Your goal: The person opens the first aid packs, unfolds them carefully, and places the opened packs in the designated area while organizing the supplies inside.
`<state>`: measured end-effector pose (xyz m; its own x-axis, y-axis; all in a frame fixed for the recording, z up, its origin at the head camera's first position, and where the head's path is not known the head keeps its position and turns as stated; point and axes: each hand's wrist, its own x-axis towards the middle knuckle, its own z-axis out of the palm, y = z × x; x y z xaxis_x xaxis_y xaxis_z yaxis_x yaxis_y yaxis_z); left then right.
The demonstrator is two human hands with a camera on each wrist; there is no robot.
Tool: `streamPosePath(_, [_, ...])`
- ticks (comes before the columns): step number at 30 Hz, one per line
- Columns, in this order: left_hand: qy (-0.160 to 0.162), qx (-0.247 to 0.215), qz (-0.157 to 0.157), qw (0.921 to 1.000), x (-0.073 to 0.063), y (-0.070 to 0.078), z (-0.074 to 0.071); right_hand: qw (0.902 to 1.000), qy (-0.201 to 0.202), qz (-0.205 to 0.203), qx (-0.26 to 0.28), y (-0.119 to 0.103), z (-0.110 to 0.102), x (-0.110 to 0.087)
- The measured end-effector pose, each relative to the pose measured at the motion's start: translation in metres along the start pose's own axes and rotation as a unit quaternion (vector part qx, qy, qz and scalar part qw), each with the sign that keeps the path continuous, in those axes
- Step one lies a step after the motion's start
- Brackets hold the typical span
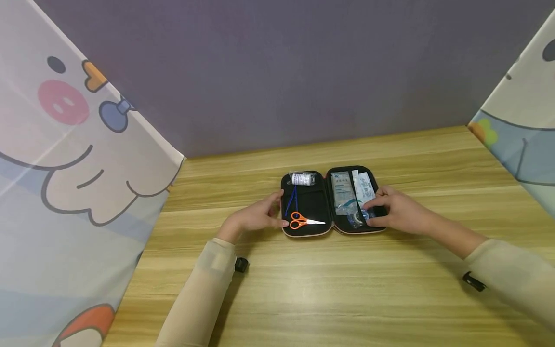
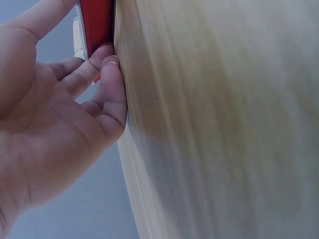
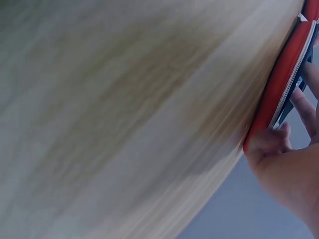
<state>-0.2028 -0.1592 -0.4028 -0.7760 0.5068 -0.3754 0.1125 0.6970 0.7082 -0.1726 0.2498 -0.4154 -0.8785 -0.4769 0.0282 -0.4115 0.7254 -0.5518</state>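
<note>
Unfolded black-lined, red-shelled zip case [image 1: 314, 205] lies on yellowish wood-grain counter [image 1: 303, 289], centre of head view. Looks light, semi-stiff; best held by rim. Left hand [image 1: 255, 216]: fingers spread against left rim. Right hand [image 1: 401, 212]: fingers over clear-and-blue plastic packet [image 1: 355, 220]; can't make out whether pinching. Packet probably slippery; take by edge.

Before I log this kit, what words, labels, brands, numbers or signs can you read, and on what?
None can be read clearly.
White cylinder in clear plastic wrap: print too small.
Pale flat rectangular packet: characters too small and blurred.
Narrow white flat packet: print too small and blurred.
</note>
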Motion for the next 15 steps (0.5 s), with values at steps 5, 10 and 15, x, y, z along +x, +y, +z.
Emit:
streamPosePath(5, [-0.002, -0.002, -0.003, 1.0, -0.001, 0.0, 0.0, 0.9991, 0.014, -0.03, -0.027, -0.006, 0.005, 0.004])
streamPosePath(10, [-0.004, -0.003, -0.002, 1.0, -0.001, -0.001, -0.001, 0.9993, 0.002, -0.021, -0.032, -0.006, 0.001, 0.003])
streamPosePath(15, [-0.004, 0.002, -0.002, 1.0, -0.002, -0.002, -0.001, 0.999, -0.019, 0.013, -0.04, 0.001, -0.01, -0.004])
